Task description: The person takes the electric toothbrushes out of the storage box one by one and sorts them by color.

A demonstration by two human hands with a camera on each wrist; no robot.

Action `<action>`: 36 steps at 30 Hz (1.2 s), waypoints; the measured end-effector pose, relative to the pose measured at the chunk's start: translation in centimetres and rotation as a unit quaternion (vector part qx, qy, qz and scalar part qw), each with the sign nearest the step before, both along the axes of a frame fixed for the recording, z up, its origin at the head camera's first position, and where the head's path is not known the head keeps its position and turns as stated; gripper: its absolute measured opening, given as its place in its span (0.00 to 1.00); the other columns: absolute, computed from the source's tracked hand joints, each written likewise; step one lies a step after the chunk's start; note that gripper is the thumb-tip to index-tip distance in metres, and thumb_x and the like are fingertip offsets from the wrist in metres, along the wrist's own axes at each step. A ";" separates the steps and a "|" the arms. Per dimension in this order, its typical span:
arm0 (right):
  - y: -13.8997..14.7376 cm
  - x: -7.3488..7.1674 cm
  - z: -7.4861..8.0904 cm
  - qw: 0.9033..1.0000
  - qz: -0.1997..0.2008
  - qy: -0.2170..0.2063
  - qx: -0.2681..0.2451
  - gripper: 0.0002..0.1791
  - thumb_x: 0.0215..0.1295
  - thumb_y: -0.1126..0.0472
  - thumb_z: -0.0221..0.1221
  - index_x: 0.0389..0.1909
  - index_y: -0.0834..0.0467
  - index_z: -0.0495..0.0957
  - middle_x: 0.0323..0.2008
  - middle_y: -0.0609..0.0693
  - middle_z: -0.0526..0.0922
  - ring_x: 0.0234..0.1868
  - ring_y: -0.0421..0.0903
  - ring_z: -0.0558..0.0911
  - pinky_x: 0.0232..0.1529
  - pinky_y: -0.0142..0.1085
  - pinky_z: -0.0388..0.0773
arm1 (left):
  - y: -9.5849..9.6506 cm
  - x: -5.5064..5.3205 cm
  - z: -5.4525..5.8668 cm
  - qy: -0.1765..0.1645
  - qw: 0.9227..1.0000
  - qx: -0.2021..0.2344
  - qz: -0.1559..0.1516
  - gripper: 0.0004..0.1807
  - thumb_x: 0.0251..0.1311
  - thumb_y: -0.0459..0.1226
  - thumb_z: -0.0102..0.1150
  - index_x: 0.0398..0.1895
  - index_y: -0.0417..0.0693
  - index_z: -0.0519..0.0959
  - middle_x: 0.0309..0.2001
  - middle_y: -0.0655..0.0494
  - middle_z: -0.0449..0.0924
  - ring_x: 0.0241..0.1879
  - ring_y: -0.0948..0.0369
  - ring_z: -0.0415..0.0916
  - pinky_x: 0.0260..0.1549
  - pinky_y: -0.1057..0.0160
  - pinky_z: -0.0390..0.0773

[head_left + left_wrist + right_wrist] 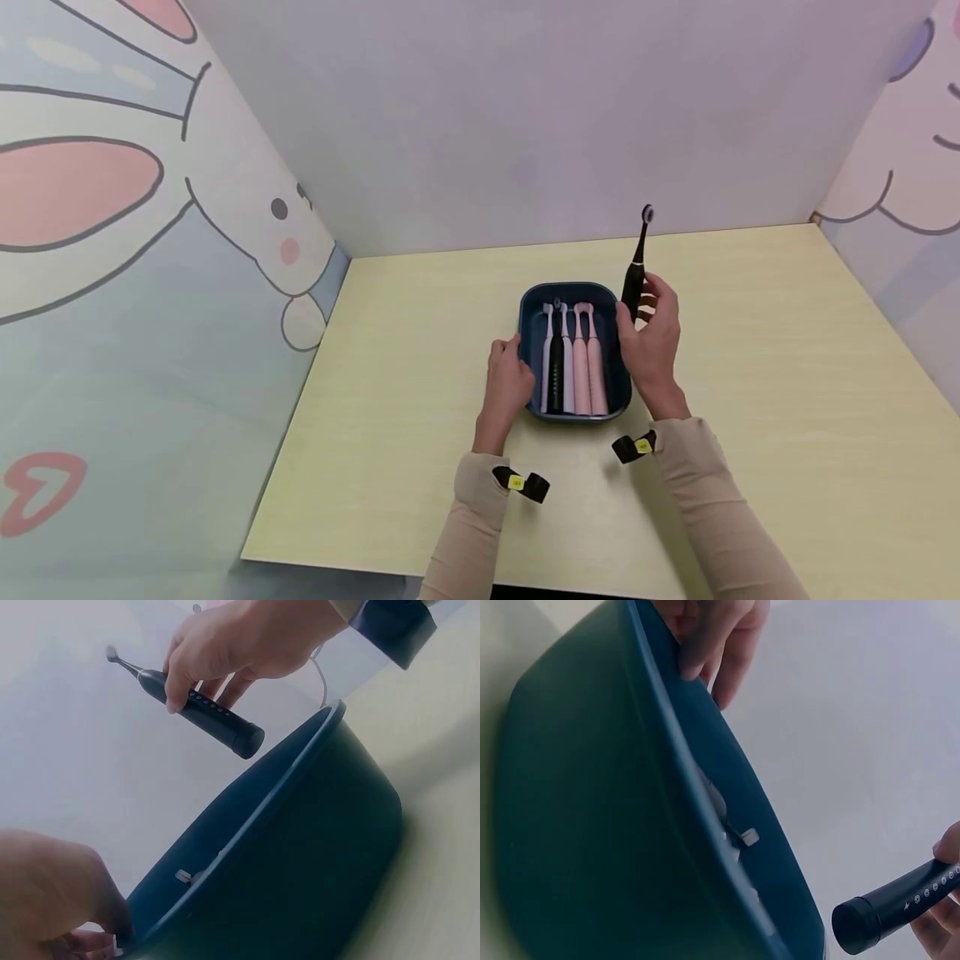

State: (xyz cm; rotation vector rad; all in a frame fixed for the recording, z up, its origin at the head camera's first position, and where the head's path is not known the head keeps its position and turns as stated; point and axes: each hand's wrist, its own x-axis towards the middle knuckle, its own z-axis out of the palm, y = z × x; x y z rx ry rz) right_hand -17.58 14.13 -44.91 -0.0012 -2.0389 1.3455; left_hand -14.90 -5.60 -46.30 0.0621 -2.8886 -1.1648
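My right hand [654,346] holds a black electric toothbrush [634,277] upright above the right rim of a dark blue basin [628,392], thumb on one side and fingers on the other. In the left wrist view the base of this toothbrush [247,740] hangs over the basin's opening. At the basin's left side, my left hand [510,377] grips the rim, and the right wrist view shows its fingers [705,641] hooked over the wall. Inside lie a second black toothbrush [556,371], two white ones [567,367] and two pink ones [581,375], side by side with heads pointing away.
The basin stands on a pale yellow table [405,400]. A plain wall [525,125] rises along the table's back edge. Side walls with cartoon drawings [247,217] flank it left and right. Black straps with small cameras [534,487] sit on both wrists.
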 end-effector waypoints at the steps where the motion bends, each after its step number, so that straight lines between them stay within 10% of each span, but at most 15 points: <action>1: 0.2 -0.1 0.0 1.000 -0.003 0.001 0.001 0.28 0.62 0.66 0.59 0.64 0.62 0.66 0.53 0.62 0.72 0.45 0.52 0.77 0.41 0.23 0.70 | 0.0 0.0 0.0 0.000 1.000 -0.001 0.000 0.27 0.64 0.27 0.45 0.68 0.41 0.65 0.54 0.43 0.68 0.50 0.53 0.71 0.48 0.57 0.74; 36: 5.6 -4.0 -2.4 0.997 -0.043 -0.040 -0.046 0.24 0.64 0.62 0.57 0.61 0.55 0.67 0.54 0.57 0.72 0.47 0.41 0.74 0.45 0.25 0.70 | 0.3 0.0 -0.3 -0.022 1.000 -0.001 0.016 0.28 0.65 0.28 0.46 0.69 0.44 0.64 0.56 0.47 0.68 0.50 0.57 0.69 0.50 0.59 0.74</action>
